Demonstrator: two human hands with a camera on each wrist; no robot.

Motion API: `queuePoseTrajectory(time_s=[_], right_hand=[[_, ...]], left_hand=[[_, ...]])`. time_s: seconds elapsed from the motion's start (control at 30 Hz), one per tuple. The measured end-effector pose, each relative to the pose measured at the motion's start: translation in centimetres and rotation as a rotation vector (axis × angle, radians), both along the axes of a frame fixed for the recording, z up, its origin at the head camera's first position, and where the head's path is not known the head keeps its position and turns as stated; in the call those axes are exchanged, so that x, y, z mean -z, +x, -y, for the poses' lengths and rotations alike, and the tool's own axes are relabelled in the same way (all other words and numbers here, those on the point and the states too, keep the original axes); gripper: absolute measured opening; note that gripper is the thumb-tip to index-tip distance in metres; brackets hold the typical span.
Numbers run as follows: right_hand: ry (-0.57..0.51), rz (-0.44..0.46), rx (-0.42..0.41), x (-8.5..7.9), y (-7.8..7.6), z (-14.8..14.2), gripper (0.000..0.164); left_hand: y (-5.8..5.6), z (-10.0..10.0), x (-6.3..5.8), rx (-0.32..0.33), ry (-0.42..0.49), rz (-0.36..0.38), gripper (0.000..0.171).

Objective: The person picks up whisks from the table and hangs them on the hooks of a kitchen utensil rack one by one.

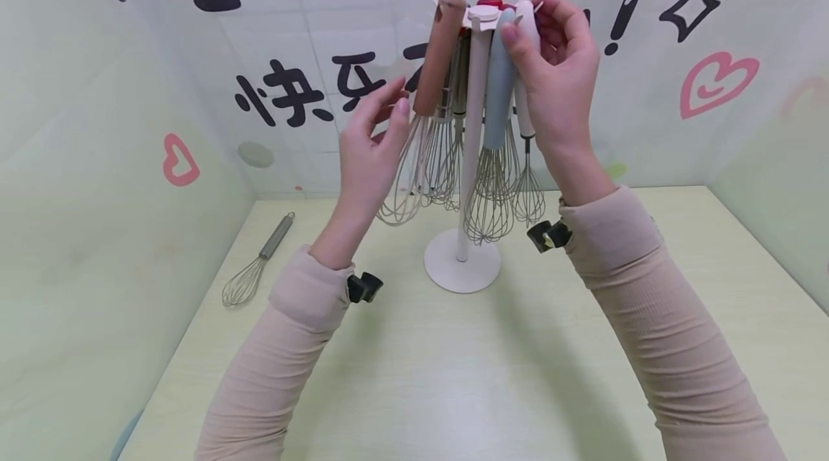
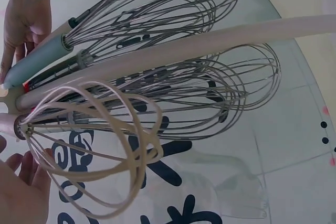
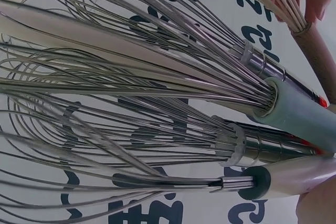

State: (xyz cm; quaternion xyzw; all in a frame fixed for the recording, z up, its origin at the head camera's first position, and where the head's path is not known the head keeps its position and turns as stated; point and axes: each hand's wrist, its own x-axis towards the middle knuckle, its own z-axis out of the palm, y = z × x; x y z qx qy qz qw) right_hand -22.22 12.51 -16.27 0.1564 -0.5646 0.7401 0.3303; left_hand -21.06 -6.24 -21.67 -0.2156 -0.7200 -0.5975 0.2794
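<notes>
While the right hand (image 1: 557, 65) pinches the white-handled whisk (image 1: 526, 51) atop the rack (image 1: 461, 270) and the left hand (image 1: 372, 141) hovers spread by the brown-handled whisk (image 1: 439, 51), a tug could, I'd say, tip the rack mid-table.

My right hand (image 1: 560, 65) pinches the top of a white-handled whisk (image 1: 526, 123) that hangs upright, wires down, from the white stand (image 1: 468, 159) beside a pale blue-handled whisk (image 1: 495, 130). My left hand's (image 1: 372, 148) fingertips touch the brown-handled whisk (image 1: 424, 108), which hangs slightly tilted.
</notes>
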Motion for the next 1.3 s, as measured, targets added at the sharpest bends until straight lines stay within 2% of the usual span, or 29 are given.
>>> queuePoseTrajectory(time_s=[0.17, 0.37, 0.73, 0.9, 1.03, 1.3], right_hand=[[0.006, -0.002, -0.004, 0.0, 0.0, 0.0, 0.036], [-0.003, 0.001, -0.009, 0.0, 0.0, 0.0, 0.035], [-0.027, 0.001, -0.033, -0.1, 0.0, 0.1, 0.034], [-0.030, 0.002, -0.037, -0.2, 0.0, 0.0, 0.034], [-0.034, -0.003, -0.041, -0.3, 0.0, 0.0, 0.034], [-0.034, -0.003, -0.040, -0.2, -0.1, 0.0, 0.033]], left_hand=[[-0.8, 1.4, 0.8, -0.062, 0.020, 0.013, 0.033], [-2.1, 3.6, 2.0, -0.138, 0.060, 0.062, 0.031], [-4.6, 8.2, 4.9, -0.309, 0.054, 0.205, 0.032], [-5.2, 10.6, 5.9, -0.380, 0.029, 0.328, 0.034], [-5.5, 12.4, 6.8, -0.400, 0.010, 0.409, 0.034], [-5.4, 14.9, 9.0, -0.363, -0.039, 0.519, 0.038]])
